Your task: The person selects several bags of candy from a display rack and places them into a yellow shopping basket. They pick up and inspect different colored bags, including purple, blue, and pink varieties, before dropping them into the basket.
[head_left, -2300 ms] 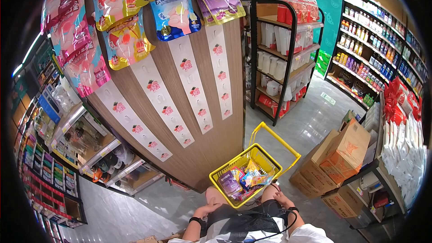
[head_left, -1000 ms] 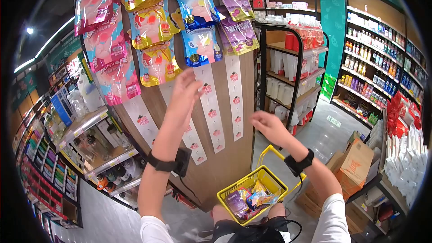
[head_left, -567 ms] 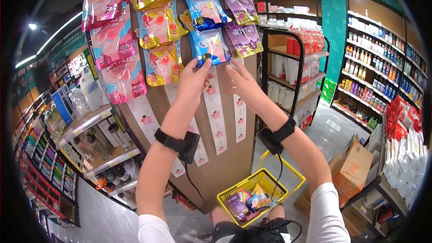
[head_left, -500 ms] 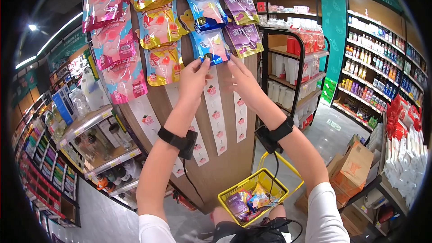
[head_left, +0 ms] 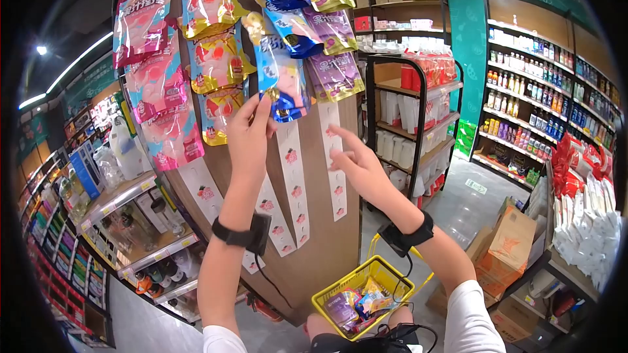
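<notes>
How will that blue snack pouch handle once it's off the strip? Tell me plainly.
Probably floppy: the blue pouch twists and hangs skewed where the left hand pinches its bottom edge. Likely light, since a thin hanging strip carries several such pouches. Its glossy film may be slippery, so a pinch at the seam seems safest.

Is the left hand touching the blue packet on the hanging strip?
Touching. The head view shows the left hand with its fingertips pinching the lower edge of the blue packet, which tilts away from the strip; no gap shows between them.
</notes>
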Tool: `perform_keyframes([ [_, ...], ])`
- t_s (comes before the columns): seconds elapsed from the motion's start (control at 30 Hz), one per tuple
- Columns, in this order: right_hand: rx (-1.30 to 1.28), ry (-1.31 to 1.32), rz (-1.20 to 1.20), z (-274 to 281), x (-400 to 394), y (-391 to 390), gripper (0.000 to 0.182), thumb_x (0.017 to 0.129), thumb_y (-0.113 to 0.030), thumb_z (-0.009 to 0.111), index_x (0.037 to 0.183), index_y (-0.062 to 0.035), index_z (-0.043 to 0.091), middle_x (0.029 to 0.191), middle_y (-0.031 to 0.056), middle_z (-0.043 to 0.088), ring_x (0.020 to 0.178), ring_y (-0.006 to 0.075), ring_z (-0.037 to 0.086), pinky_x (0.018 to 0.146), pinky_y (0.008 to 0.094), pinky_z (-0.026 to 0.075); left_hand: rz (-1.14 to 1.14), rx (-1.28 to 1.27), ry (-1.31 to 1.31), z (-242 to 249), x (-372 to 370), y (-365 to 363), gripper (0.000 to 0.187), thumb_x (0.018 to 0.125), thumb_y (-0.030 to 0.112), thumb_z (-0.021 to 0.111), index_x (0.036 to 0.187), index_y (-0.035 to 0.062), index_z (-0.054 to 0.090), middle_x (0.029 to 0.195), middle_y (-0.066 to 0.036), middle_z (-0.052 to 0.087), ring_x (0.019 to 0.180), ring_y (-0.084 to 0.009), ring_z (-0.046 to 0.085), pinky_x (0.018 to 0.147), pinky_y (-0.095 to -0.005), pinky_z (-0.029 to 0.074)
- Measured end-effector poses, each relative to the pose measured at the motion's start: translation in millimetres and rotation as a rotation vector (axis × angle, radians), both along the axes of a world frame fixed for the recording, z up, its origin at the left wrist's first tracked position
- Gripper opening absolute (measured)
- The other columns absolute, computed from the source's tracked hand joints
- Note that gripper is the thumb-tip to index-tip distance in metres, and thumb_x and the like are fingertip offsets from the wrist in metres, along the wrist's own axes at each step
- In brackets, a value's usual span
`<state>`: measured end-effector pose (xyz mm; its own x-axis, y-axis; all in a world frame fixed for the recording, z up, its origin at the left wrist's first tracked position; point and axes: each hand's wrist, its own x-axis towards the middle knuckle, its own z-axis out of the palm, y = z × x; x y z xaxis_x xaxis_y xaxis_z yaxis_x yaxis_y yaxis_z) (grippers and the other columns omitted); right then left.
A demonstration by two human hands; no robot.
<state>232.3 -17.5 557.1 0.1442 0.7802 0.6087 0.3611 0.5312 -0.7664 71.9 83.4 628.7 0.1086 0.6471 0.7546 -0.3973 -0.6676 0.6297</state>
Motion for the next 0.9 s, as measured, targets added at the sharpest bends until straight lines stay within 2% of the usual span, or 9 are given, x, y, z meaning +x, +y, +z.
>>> perform_keyframes([
  [0.1,-0.127,0.088,0.084,-19.0,9.8,-17.4,0.038,0.093,-0.024,0.042,0.121,0.0021,0.045,0.112,0.0067,0.055,0.085,0.0114,0.054,0.080,0.0267,0.044,0.035,-0.071,-0.027,-21.3,-6.5,-30.5,0.025,0.088,0.023,0.054,0.094,0.0006,0.061,0.054,0.004,0.044,0.048,-0.0020,0.039,0.043,-0.0189,0.026],
  [0.23,-0.274,0.196,0.238,-70.3,28.7,-51.8,0.038,0.093,-0.029,0.042,0.113,0.0019,0.051,0.112,0.0083,0.054,0.089,0.0134,0.054,0.082,0.0289,0.044,0.038,-0.154,-0.008,-69.6,-18.3,-61.4,0.023,0.089,0.023,0.053,0.089,0.0008,0.061,0.054,0.004,0.044,0.047,-0.0028,0.040,0.042,-0.0191,0.028],
  [0.37,-0.332,0.449,0.332,-106.9,17.3,-99.6,0.042,0.091,-0.034,0.047,0.112,0.0015,0.052,0.103,0.0062,0.059,0.091,0.0139,0.055,0.083,0.0300,0.044,-0.213,-0.314,0.237,-133.3,-32.5,-93.6,0.020,0.089,0.019,0.053,0.087,0.0008,0.061,0.068,0.001,0.051,0.048,-0.0029,0.044,0.044,-0.0181,0.034],
  [0.47,-0.266,0.528,0.349,-145.3,12.2,-117.6,0.039,0.089,-0.029,0.051,0.114,0.0019,0.051,0.104,0.0055,0.058,0.094,0.0143,0.054,0.084,0.0301,0.043,-0.451,-0.475,0.471,-172.0,-29.7,-114.2,0.017,0.089,0.014,0.053,0.091,-0.0014,0.060,0.074,0.001,0.052,0.050,-0.0032,0.045,0.045,-0.0179,0.036],
  [0.57,-0.475,0.618,0.149,-202.0,15.9,-126.3,0.030,0.085,-0.017,0.057,0.109,0.0013,0.057,0.100,0.0047,0.061,0.092,0.0121,0.055,0.082,0.0274,0.042,-0.533,-0.481,0.595,-215.7,-23.4,-129.9,0.018,0.088,0.012,0.054,0.095,-0.0036,0.059,0.078,0.000,0.053,0.056,-0.0036,0.049,0.050,-0.0176,0.039],
  [0.67,-0.506,0.621,-0.049,-190.8,1.7,-147.4,0.026,0.083,-0.015,0.058,0.103,0.0013,0.060,0.096,0.0040,0.063,0.086,0.0103,0.056,0.078,0.0257,0.044,-0.554,-0.468,0.698,-259.0,-18.4,-129.4,0.020,0.087,0.014,0.057,0.098,-0.0030,0.058,0.083,-0.001,0.056,0.066,-0.0054,0.053,0.060,-0.0198,0.043],
  [0.83,-0.601,0.468,-0.023,-216.9,17.9,-156.6,0.024,0.079,-0.015,0.064,0.098,-0.0001,0.063,0.090,0.0032,0.064,0.081,0.0098,0.058,0.073,0.0243,0.046,-0.712,-0.495,0.830,-289.4,-6.5,-144.8,0.029,0.084,0.016,0.062,0.107,-0.0014,0.055,0.094,-0.003,0.060,0.082,-0.0064,0.054,0.072,-0.0224,0.045],
  [0.87,-0.639,0.416,-0.015,-211.8,21.0,-161.0,0.025,0.079,-0.015,0.064,0.099,0.0003,0.063,0.091,0.0032,0.064,0.081,0.0098,0.058,0.074,0.0242,0.046,-0.597,-0.354,0.980,-296.0,-1.3,-144.5,0.034,0.082,0.019,0.064,0.108,-0.0010,0.055,0.092,-0.003,0.060,0.081,-0.0070,0.055,0.071,-0.0227,0.045],
  [0.9,-0.673,0.361,-0.009,-207.4,24.5,-166.7,0.027,0.080,-0.016,0.064,0.100,0.0007,0.062,0.092,0.0032,0.064,0.080,0.0099,0.058,0.074,0.0241,0.046,-0.625,-0.394,0.955,-301.3,3.5,-148.1,0.034,0.081,0.022,0.065,0.105,-0.0006,0.056,0.088,-0.004,0.062,0.078,-0.0083,0.056,0.070,-0.0241,0.046],
])
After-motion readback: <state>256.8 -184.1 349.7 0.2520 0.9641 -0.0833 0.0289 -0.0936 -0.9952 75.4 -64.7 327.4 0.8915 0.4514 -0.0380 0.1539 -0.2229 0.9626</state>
